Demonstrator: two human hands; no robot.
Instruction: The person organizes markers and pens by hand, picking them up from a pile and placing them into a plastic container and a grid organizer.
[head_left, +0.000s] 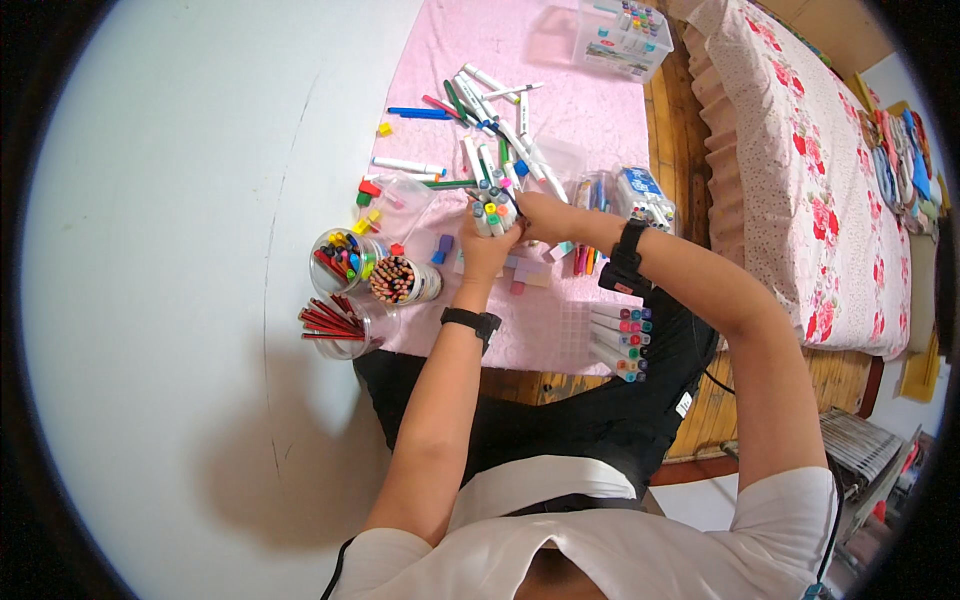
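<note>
In my left hand (486, 251) is a bundle of white markers (493, 210), their coloured cap ends facing up toward me. Against the right side of that bundle are the curled fingers of my right hand (546, 217); what they grip is hidden. Just beyond both hands, loose white markers (517, 142) lie in a crossed heap with a few green and blue pens. Below my wrists, colour blocks (529, 270) rest on the pink cloth (450, 330). A transparent gridded holder (576, 330) has more white markers (619, 341) lying at its right side.
Left of my hands stand a tub of coloured pencils (394, 280), a jar of pens (337, 259) and a jar of red pencils (334, 322). To the right sits a pack of markers (645, 199). A plastic box (622, 45) is at the far end, beside a flowered bed (810, 195).
</note>
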